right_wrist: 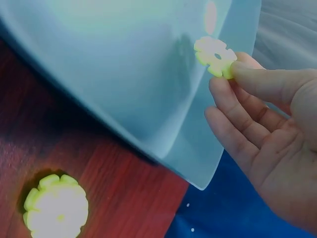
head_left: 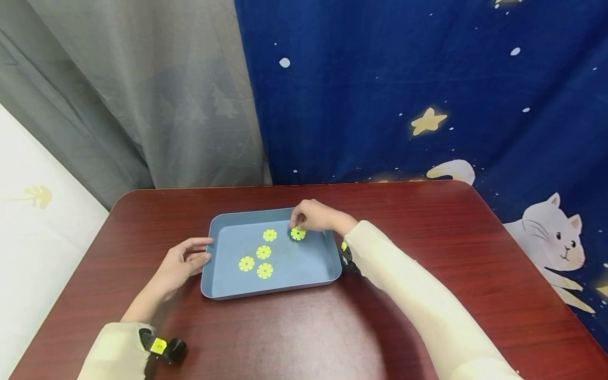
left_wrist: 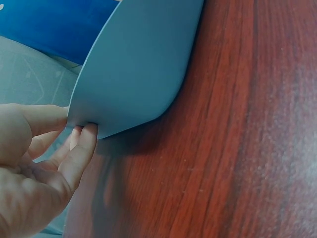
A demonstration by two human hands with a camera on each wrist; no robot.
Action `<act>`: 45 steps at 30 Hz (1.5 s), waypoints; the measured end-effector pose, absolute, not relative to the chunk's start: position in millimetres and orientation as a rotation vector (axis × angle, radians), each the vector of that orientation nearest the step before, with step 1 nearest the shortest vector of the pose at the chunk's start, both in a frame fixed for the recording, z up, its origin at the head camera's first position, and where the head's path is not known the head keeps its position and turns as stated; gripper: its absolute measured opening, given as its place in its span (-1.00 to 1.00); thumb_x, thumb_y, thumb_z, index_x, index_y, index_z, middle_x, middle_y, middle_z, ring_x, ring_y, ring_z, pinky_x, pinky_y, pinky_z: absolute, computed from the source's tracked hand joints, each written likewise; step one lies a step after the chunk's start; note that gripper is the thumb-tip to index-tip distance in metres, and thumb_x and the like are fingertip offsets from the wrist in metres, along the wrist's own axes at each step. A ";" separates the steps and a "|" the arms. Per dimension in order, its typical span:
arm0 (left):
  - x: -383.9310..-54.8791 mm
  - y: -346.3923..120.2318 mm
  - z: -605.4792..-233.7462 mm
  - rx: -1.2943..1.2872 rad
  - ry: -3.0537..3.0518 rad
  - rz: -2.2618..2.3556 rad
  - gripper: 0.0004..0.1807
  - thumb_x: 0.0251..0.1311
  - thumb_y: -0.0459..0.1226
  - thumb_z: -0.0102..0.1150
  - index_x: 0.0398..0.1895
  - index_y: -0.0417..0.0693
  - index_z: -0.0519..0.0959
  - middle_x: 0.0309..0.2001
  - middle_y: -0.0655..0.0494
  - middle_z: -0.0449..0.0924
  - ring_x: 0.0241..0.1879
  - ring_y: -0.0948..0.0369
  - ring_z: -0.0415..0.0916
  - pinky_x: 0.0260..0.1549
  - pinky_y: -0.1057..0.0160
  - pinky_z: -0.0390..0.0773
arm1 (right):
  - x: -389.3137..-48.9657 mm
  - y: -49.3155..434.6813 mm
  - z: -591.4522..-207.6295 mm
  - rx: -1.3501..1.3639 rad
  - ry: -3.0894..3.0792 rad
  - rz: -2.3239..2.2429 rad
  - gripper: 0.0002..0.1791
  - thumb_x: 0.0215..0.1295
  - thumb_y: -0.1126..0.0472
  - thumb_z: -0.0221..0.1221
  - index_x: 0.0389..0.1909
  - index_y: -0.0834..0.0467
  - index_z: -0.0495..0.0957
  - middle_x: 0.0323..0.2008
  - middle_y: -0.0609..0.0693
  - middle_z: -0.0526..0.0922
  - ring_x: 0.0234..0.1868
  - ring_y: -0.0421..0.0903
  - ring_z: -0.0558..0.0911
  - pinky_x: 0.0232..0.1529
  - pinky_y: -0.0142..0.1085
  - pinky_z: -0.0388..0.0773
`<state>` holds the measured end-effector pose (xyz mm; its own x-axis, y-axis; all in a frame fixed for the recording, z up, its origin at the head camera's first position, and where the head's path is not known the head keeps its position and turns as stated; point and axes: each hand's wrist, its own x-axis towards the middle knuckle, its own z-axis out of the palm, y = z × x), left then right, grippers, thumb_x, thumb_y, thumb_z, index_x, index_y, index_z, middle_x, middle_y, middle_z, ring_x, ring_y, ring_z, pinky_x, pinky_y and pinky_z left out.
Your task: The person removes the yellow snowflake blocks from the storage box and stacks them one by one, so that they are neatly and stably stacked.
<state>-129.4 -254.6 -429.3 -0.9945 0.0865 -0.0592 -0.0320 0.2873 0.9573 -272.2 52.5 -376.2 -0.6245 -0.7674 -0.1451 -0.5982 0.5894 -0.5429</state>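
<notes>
A shallow blue-grey tray (head_left: 304, 274) lies on the table. My left hand (head_left: 179, 262) grips its left rim, thumb against the outer wall (left_wrist: 133, 64) and forefinger reaching over the edge. Between thumb and forefinger, my right hand (head_left: 315, 215) pinches a yellow-green notched plastic disc (right_wrist: 216, 55) with a small slot in its middle. The hand is over the tray's right half. Several matching discs lie flat on the tray floor to the left, among them one disc (head_left: 269, 235) near the back and another disc (head_left: 265, 271) toward the front.
Outside the tray, a yellow-green notched shape (right_wrist: 57, 210) rests on the table in the right wrist view. The reddish-brown table (head_left: 266, 338) backs onto grey and blue curtains (head_left: 342, 105). Both wrists carry straps with small black cameras.
</notes>
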 end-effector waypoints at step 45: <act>-129.3 -256.9 -429.5 0.061 2.440 1.829 -0.50 0.25 -0.38 0.06 0.21 -0.40 0.23 0.01 -0.34 0.28 -0.17 0.26 0.52 -0.21 0.28 0.56 | -252.0 140.8 -358.9 -1.043 2.677 -0.894 -0.85 0.12 0.40 0.22 -0.30 0.17 0.68 -0.34 -0.05 0.64 -0.36 -0.14 0.51 -0.34 -0.31 0.48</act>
